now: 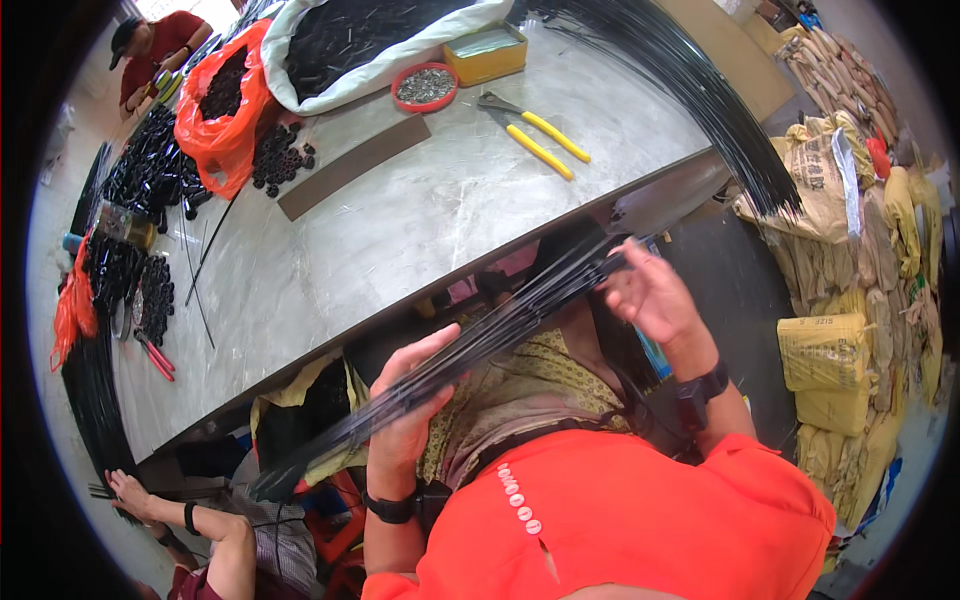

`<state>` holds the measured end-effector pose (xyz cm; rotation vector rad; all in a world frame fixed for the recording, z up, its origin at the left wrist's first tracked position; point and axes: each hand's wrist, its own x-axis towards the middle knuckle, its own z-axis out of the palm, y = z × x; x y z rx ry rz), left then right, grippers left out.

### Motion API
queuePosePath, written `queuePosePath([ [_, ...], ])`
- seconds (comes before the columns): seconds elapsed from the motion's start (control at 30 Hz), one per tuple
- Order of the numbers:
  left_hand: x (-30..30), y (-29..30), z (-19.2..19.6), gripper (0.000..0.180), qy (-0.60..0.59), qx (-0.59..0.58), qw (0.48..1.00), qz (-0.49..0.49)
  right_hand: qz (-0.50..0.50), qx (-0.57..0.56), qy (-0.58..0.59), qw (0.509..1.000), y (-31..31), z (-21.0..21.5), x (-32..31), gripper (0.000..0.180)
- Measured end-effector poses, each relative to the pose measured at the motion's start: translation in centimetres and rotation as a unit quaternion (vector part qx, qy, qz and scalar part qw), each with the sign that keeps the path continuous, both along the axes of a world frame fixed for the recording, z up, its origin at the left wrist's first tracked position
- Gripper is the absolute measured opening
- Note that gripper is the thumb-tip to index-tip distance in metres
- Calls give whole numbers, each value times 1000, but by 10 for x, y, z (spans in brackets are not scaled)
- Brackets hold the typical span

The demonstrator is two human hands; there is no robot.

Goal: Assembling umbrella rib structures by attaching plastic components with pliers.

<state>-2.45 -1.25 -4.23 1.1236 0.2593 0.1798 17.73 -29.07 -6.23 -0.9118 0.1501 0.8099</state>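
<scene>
A bundle of long thin black strips [520, 310] slants across in front of my body, below the table's front edge. Around its lower left part, my left hand [410, 395] holds it between thumb and fingers. At the upper right end is my right hand [655, 295], its slightly blurred fingers curled about the tips of the strips. The lower left tail of the bundle is smeared by motion. On the grey table [390, 240] beyond it lie yellow-handled cutting pliers [540, 140] and a flat brown bar [355, 165].
A red dish of small metal parts [424, 87], a yellow box [487, 55] and a white sack of black pieces [370, 45] stand at the back. Long black rods [690, 95] hang over the right edge. Co-workers' hands [130, 495] show at left. Yellow sacks [825, 360] are stacked right.
</scene>
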Motion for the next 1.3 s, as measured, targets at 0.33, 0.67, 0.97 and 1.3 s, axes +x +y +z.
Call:
queuePosePath([
  [0.33, -45, 12, -45, 20, 195, -17, 962, -189, -137, -130, -539, 821, 4, 156, 42, 35],
  [0.67, 21, 3, -4, 17, 98, 47, 986, -129, 111, -264, -583, 760, 68, 197, 65, 34],
  [0.97, 64, -27, -29, 37, 33, 28, 995, -89, 135, -196, -591, 771, 93, 181, 73, 36],
  [1.3, 79, -40, -62, 92, -27, -219, 971, -88, 207, -176, -619, 737, 118, 183, 66, 39],
])
